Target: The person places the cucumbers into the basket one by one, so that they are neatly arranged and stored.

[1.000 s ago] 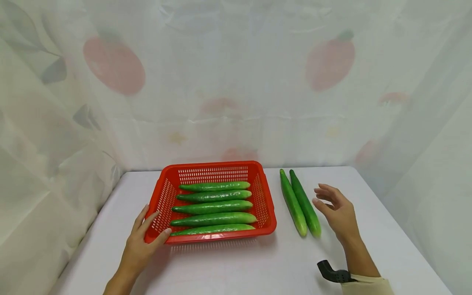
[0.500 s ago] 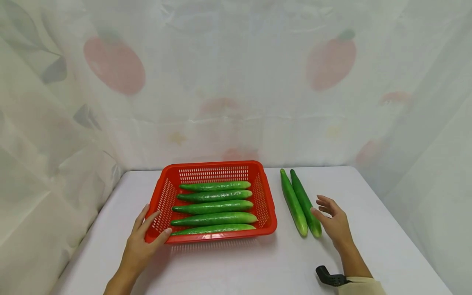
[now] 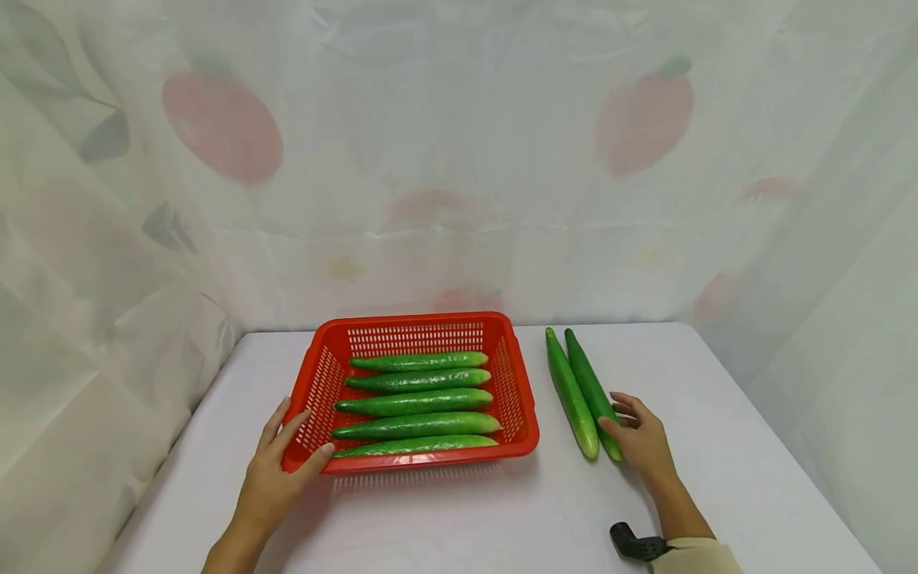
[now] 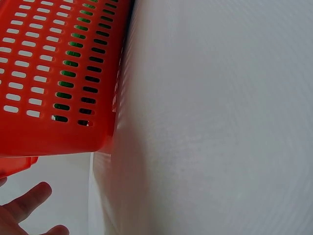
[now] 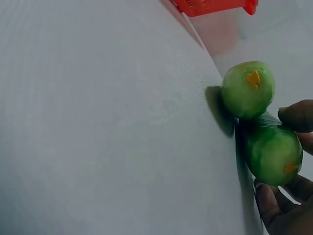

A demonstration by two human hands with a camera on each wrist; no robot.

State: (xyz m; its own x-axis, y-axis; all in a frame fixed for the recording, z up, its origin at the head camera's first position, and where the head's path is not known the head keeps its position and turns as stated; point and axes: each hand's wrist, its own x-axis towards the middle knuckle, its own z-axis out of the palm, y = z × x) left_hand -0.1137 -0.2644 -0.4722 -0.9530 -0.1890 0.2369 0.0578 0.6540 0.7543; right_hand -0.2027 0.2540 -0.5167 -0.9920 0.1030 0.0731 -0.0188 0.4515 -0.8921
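My left hand (image 3: 267, 482) rests at the near left corner of a red plastic basket (image 3: 430, 460), its fingers spread over the rim. Several green cucumbers (image 3: 416, 426) lie side by side in it. To the basket's right, two more cucumbers lie together on the table. My right hand (image 3: 645, 446) is at the near end of the right-hand cucumber (image 3: 586, 375), thumb on one side and curled fingers on the other. Its neighbour, the left-hand cucumber (image 3: 570, 391), lies alongside it. In the right wrist view, the held cucumber's pale end (image 5: 276, 159) shows between thumb and fingers.
A white cloth covers the table (image 3: 459, 518). Pale curtains with faded fruit prints (image 3: 222, 127) enclose the back and sides. A black wrist camera (image 3: 634, 544) sits at the right sleeve. The basket's slotted wall (image 4: 54, 63) fills the left wrist view's upper left.
My right hand has come down and to the left, from beside the two cucumbers onto the near end of the right-hand one. The left hand and basket have stayed put.
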